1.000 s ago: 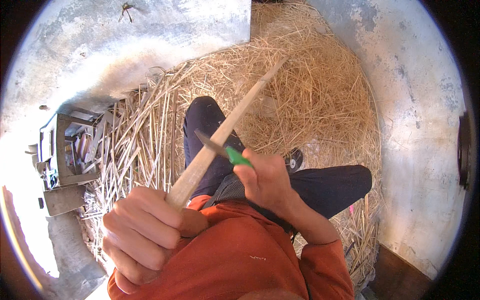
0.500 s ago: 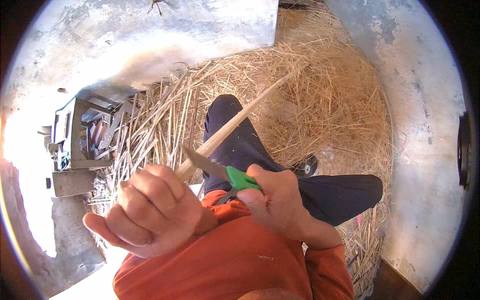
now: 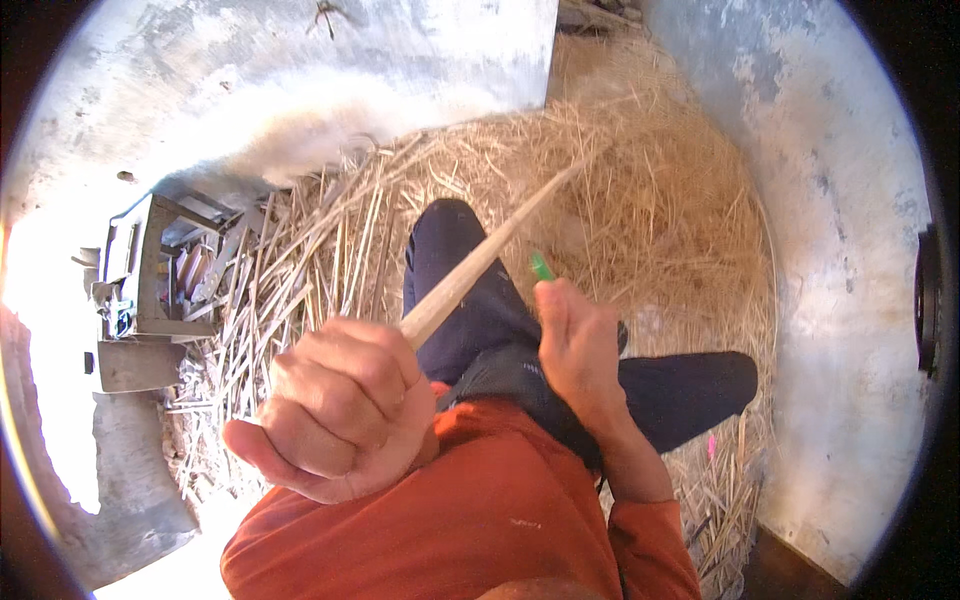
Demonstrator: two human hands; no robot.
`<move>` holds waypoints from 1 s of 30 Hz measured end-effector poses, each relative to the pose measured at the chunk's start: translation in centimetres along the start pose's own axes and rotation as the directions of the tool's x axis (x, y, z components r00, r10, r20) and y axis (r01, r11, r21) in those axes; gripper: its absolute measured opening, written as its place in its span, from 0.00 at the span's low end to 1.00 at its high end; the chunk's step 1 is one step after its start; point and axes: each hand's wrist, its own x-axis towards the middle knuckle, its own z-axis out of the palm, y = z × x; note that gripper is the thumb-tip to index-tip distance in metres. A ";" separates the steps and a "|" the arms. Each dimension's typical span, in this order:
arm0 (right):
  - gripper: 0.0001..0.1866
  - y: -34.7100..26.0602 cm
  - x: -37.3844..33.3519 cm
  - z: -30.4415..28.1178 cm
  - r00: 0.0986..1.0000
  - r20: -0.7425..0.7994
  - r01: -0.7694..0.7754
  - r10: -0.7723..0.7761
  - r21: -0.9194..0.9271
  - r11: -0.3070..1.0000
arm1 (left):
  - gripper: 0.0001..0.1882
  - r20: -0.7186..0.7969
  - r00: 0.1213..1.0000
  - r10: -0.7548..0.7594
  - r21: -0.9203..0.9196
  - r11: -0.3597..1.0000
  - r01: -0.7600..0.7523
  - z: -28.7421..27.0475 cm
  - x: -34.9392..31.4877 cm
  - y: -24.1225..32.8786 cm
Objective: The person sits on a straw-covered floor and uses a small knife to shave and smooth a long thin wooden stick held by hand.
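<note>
My left hand point(image 3: 335, 415) is closed round the thick end of a long pale wooden stick point(image 3: 480, 260), close to my chest. The stick slants up and to the right over my dark-trousered leg point(image 3: 455, 270), its thin tip over the straw. My right hand point(image 3: 580, 340) is fisted beside the stick on its right, gripping a knife with a green handle point(image 3: 541, 266); only the handle's end shows above the fingers and the blade is hidden. My orange sleeve runs down to the lower edge.
A thick bed of dry straw point(image 3: 640, 210) covers the ground around my legs. A grey metal frame box point(image 3: 150, 280) with objects inside stands at the left on the concrete floor point(image 3: 250, 90). A pale wall point(image 3: 850, 250) curves along the right.
The right hand with the knife has moved up along the stick from near the left hand, and the blade that showed across the stick is out of sight. My head shifted, moving the scene.
</note>
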 end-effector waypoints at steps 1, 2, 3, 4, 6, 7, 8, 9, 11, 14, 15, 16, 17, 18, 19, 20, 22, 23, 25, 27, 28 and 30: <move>0.18 -2.3 -1.2 -0.5 0.997 0.068 0.022 -0.031 0.136 0.990 | 0.30 -0.030 0.999 -0.020 0.014 1.000 0.021 0.6 0.1 0.5; 0.17 -3.1 -1.4 -0.5 0.981 0.071 0.173 -0.179 0.089 0.981 | 0.30 -0.017 1.000 -0.015 0.004 1.000 0.015 0.7 0.2 0.4; 0.17 -3.4 -1.4 -0.5 0.981 0.073 0.170 -0.178 0.104 0.980 | 0.30 -0.005 1.000 -0.008 -0.005 1.000 0.008 0.8 0.3 0.3; 0.17 -3.7 -1.3 -0.6 0.981 0.076 0.168 -0.177 0.120 0.979 | 0.30 0.007 1.000 0.000 -0.013 1.000 0.000 1.0 0.4 0.2; 0.17 -3.1 -0.8 -0.5 0.990 0.122 0.066 -0.073 0.059 0.996 | 0.31 -0.035 0.999 -0.017 0.001 1.000 0.017 0.9 0.5 0.2; 0.17 -3.0 -0.6 -0.7 0.990 0.108 0.087 -0.091 0.044 0.995 | 0.31 -0.057 0.998 -0.025 0.008 1.000 0.026 0.9 0.5 0.3; 0.17 -2.8 -0.3 -0.8 0.989 0.092 0.113 -0.114 0.023 0.993 | 0.31 -0.031 0.999 -0.024 -0.005 1.000 0.023 0.9 0.5 0.2; 0.17 -2.7 0.0 -0.9 0.988 0.075 0.138 -0.137 0.001 0.990 | 0.31 -0.005 1.000 -0.022 -0.019 1.000 0.022 0.8 0.4 0.2; 0.17 -4.2 -1.4 -1.0 0.979 0.084 0.180 -0.187 0.090 0.980 | 0.31 0.043 0.999 -0.025 -0.040 0.999 0.027 0.8 0.2 0.4; 0.18 -3.2 -1.2 -0.7 0.995 0.080 0.057 -0.058 0.014 0.998 | 0.31 -0.030 0.999 -0.015 -0.031 0.999 0.014 0.9 0.5 0.3; 0.18 -2.0 -0.6 -0.5 0.998 0.062 -0.014 0.017 -0.047 0.999 | 0.31 -0.027 1.000 -0.005 -0.034 0.999 0.004 1.0 0.4 0.3; 0.19 -0.8 0.1 -0.3 0.998 0.030 -0.050 0.051 -0.048 0.998 | 0.31 -0.024 1.000 0.005 -0.038 0.999 -0.006 0.9 0.3 0.2; 0.19 -1.4 0.0 -0.5 0.998 0.062 -0.014 0.015 -0.005 1.000 | 0.31 -0.025 0.999 0.021 -0.039 0.999 -0.022 0.8 0.3 0.1; 0.20 -2.4 -0.4 -1.0 0.996 0.085 0.018 -0.021 0.038 0.999 | 0.31 -0.018 1.000 0.016 -0.049 0.999 -0.017 0.9 0.4 0.0; 0.20 -3.4 -0.8 -1.2 0.992 0.108 0.049 -0.058 0.080 0.996 | 0.31 -0.011 1.000 0.011 -0.058 0.998 -0.012 1.0 0.4 0.0; 0.22 -4.1 -1.1 -0.9 0.986 0.044 0.157 -0.163 0.108 0.982 | 0.31 0.001 1.000 0.002 -0.062 0.998 -0.002 1.1 0.4 0.1; 0.18 -2.8 -0.8 -0.5 0.990 0.094 0.103 -0.106 0.037 0.994 | 0.31 -0.021 1.000 0.003 -0.049 0.999 -0.004 0.8 0.5 0.0; 0.17 -1.8 -0.2 -0.4 0.991 0.104 0.090 -0.088 -0.006 0.996 | 0.31 -0.024 1.000 0.017 -0.055 0.998 -0.018 0.8 0.6 -0.1; 0.17 -1.0 0.7 -0.5 0.994 0.085 -0.063 0.070 -0.078 0.995 | 0.30 -0.021 0.999 0.029 -0.066 0.997 -0.031 0.9 0.7 -0.1; 0.17 -1.8 0.7 -1.0 0.994 0.092 -0.056 0.057 -0.007 0.998 | 0.30 -0.011 0.999 0.037 -0.065 0.997 -0.038 0.9 0.7 -0.1; 0.17 -3.4 0.2 -1.6 0.985 0.109 0.124 -0.132 0.079 0.989 | 0.30 -0.001 1.000 0.031 -0.061 0.998 -0.031 1.1 0.7 0.1; 0.17 -3.0 -0.4 -1.1 0.985 0.090 0.140 -0.145 0.060 0.988 | 0.29 -0.003 1.000 0.009 -0.057 0.998 -0.009 1.4 0.6 0.1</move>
